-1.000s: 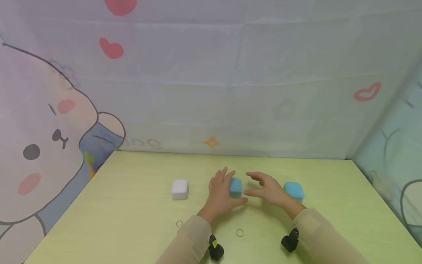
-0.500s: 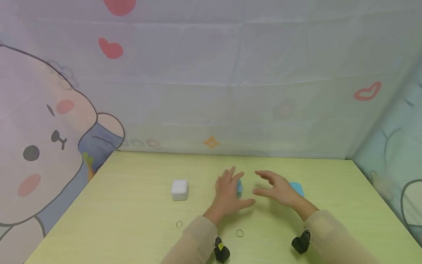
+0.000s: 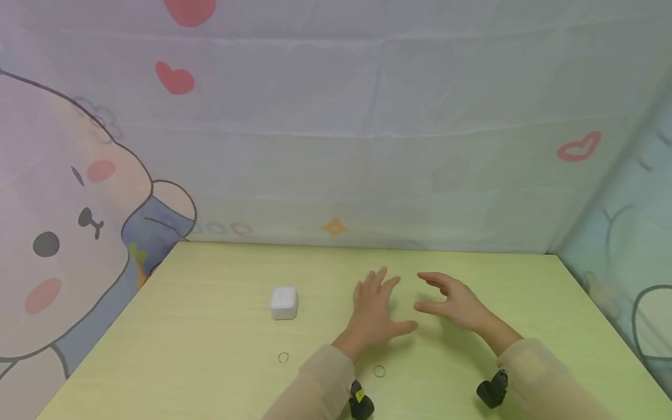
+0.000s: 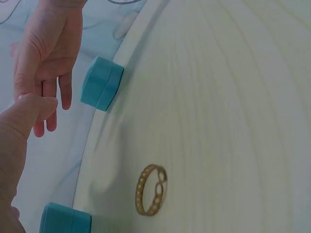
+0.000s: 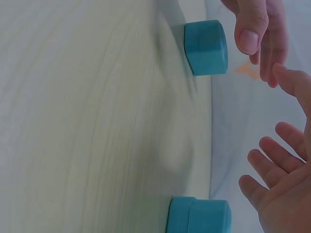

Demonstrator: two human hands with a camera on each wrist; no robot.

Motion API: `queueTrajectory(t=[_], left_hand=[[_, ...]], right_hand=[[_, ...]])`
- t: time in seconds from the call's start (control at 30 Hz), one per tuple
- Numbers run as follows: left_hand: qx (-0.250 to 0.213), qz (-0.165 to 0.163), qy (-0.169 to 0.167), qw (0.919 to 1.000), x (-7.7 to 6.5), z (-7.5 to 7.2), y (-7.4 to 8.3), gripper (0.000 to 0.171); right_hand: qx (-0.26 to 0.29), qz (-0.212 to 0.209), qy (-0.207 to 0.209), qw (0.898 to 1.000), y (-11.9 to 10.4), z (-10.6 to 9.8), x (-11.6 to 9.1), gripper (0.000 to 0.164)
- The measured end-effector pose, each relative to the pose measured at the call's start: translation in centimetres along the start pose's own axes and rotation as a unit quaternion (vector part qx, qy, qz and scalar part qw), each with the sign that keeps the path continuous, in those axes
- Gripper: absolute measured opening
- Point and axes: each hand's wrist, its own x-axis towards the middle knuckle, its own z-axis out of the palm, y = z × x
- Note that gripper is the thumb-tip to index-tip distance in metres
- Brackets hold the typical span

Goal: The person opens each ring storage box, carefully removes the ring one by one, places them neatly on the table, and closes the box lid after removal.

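Observation:
My left hand (image 3: 374, 315) hovers above the table with spread fingers and holds nothing. Facing it, my right hand (image 3: 458, 301) is also held up, its fingers bent loosely with a gap to the thumb. Two small blue lidded boxes stand closed on the table, both hidden by the hands in the head view. The left wrist view has one blue box (image 4: 102, 83) beside the right hand and another blue box (image 4: 65, 218) near the left. A thin gold-coloured ring (image 3: 380, 371) lies below the left hand; a second ring (image 3: 283, 357) lies further left.
A white rounded box (image 3: 284, 303) stands on the pale yellow table (image 3: 184, 338), left of the hands. Behind the table hangs a printed cloth (image 3: 294, 146) with a cartoon animal. Black wrist cameras hang below both sleeves.
Both hands have moved rightward, raised and empty, so they now cover the two blue boxes in the head view. The white box and the rings stay in place.

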Motion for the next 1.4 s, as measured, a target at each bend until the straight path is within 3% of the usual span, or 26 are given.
queueTrajectory(t=[0.3,0.83,1.13,1.4], left_hand=[[0.034,0.007,-0.007,0.9994,0.3,0.3,1.3,0.086],[0.026,0.016,-0.026,0.9992,0.9,1.1,2.9,0.085],[0.046,0.022,-0.037,0.998,1.3,1.8,3.6,0.084],[0.024,0.027,-0.052,0.998,1.7,2.5,4.0,0.084]], right_hand=[[-0.007,0.005,0.008,1.0,0.3,-0.7,-0.6,0.067],[-0.015,0.009,0.015,1.0,0.6,-2.0,-1.4,0.067],[-0.02,0.012,0.023,0.999,1.0,-2.8,-2.2,0.067],[-0.028,0.02,0.033,0.999,1.9,-3.3,-2.5,0.069]])
